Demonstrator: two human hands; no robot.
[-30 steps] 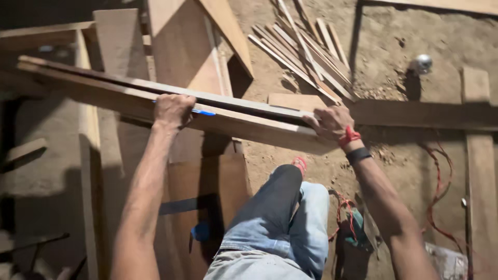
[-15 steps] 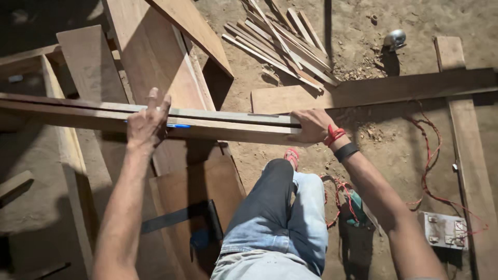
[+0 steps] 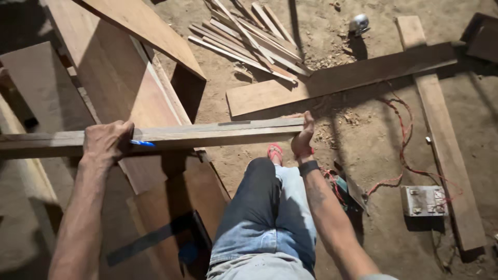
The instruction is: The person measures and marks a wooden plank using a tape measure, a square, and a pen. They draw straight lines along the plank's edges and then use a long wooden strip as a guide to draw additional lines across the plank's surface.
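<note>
Wooden plank (image 3: 207,134) runs left-right, left hand (image 3: 106,142) gripping its middle, right hand (image 3: 302,141) clasping its end, over sandy ground (image 3: 373,155).

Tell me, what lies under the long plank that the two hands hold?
Under the long plank lie wide boards, sandy ground and a foot in a red sandal. Whatever lies directly beneath the plank is covered.

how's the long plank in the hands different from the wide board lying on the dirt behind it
The long plank is narrow and held up off the ground, the left hand gripping over it and the right hand at its end. The wide board is broader and lies flat on the dirt, untouched. The plank runs nearly level across the view; the board slants up to the right. Both are bare brown timber.
</note>
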